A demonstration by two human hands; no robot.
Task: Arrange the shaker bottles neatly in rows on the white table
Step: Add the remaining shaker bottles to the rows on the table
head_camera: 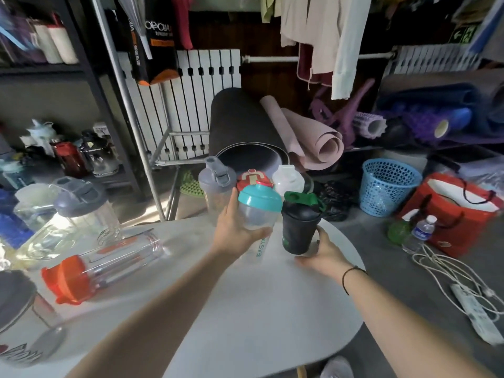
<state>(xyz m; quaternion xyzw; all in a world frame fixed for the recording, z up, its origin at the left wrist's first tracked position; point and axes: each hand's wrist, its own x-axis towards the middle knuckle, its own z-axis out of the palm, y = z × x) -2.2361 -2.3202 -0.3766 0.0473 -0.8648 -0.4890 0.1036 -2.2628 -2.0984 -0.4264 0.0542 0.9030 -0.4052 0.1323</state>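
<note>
My left hand (pixel 231 231) grips a clear shaker with a teal lid (pixel 259 208) at the far side of the white table (pixel 259 309). Beside it my right hand (pixel 324 252) holds a black shaker with a green lid (pixel 298 227). Behind them stand a grey-lidded shaker (pixel 216 184), a red-lidded one (pixel 252 178) and a white-lidded one (pixel 289 178). At the left a clear bottle with an orange lid (pixel 103 266) lies on its side. A grey-lidded clear shaker (pixel 81 211) leans near the left edge.
More bottles crowd the left edge and a dark-lidded one (pixel 16 304) sits at the near left. On the floor: rolled mats (pixel 245 132), a blue basket (pixel 387 186), a red bag (pixel 458 214), a water bottle (pixel 420 233), a power strip with cables (pixel 474 309).
</note>
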